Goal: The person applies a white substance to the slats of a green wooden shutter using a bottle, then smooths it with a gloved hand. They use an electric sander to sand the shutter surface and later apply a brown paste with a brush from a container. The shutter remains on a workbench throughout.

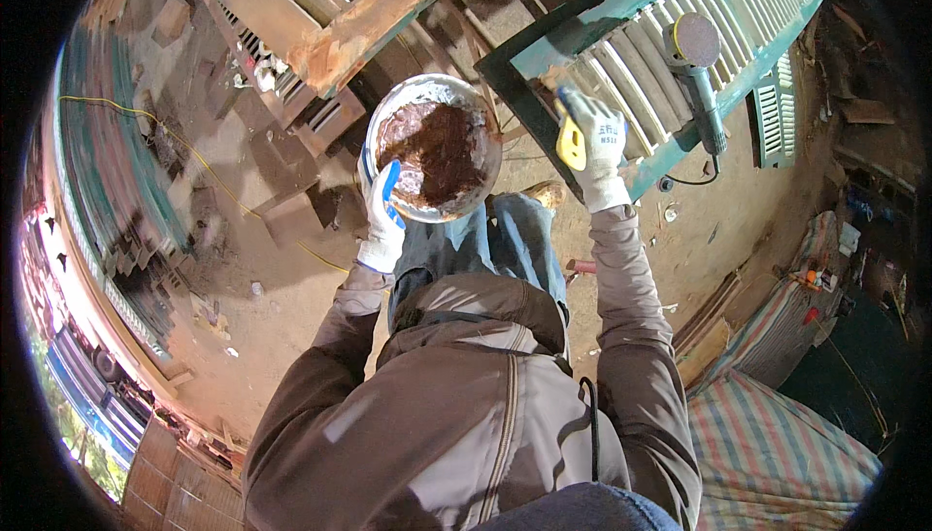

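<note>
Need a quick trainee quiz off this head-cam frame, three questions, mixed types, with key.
1. What is the left grip holding?
2. Frame colour of the slatted panel under the disc power tool: A) red, B) green, C) yellow?
3. True or false: the right grip is empty.

Key:
1. A bucket with brown material inside, held at its rim.
2. B.
3. False: the right grip holds a yellow-handled tool.
</note>
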Demonstrator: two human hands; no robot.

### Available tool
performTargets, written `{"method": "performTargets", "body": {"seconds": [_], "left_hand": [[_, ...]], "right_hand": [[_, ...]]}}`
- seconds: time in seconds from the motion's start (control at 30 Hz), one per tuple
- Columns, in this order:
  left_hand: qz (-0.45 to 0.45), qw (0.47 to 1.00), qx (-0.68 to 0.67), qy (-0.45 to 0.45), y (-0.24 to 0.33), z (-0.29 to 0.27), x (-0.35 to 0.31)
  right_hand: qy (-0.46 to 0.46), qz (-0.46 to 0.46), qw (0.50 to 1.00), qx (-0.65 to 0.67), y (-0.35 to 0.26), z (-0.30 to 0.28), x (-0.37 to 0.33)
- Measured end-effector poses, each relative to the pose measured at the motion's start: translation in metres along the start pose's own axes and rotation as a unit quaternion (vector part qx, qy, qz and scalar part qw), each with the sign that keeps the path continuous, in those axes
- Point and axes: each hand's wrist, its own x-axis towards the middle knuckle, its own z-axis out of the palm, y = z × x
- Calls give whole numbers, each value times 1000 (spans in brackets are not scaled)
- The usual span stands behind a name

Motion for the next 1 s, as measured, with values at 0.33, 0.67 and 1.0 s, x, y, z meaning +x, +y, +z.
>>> {"method": "performTargets", "body": {"seconds": [0.33, 0.67, 1.0], "left_hand": [[48, 997, 52, -14, 2, -7, 17], [23, 999, 35, -12, -33, -29, 18], [-18, 1000, -7, 0, 12, 6, 20]], "right_hand": [[-29, -12, 999, -32, -23, -3, 6], [-1, -26, 998, -55, -31, 8, 7], [-4, -30, 998, -48, -23, 13, 9]]}}
